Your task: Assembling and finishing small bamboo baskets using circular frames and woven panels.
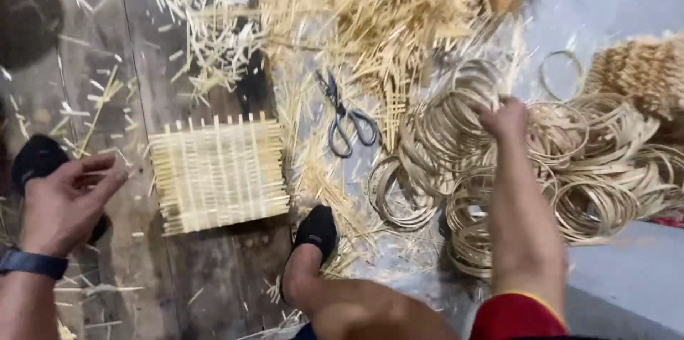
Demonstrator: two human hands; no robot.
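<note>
Right hand (504, 117), fingers curled into coiled bamboo hoops (570, 162); left hand (65, 201) loosely spread, empty; woven square mat (217, 172) at nine o'clock of steel scissors (345, 117).

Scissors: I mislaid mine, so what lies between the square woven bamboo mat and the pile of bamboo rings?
In the head view, grey-handled metal scissors lie on loose bamboo splints, between the square woven bamboo mat and the pile of bamboo rings.

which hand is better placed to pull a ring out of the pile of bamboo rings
Right. The right hand is already reaching into the pile of bamboo rings, fingers on the coils. The left hand hangs open, well off to the other side, beyond the woven bamboo mat.
</note>
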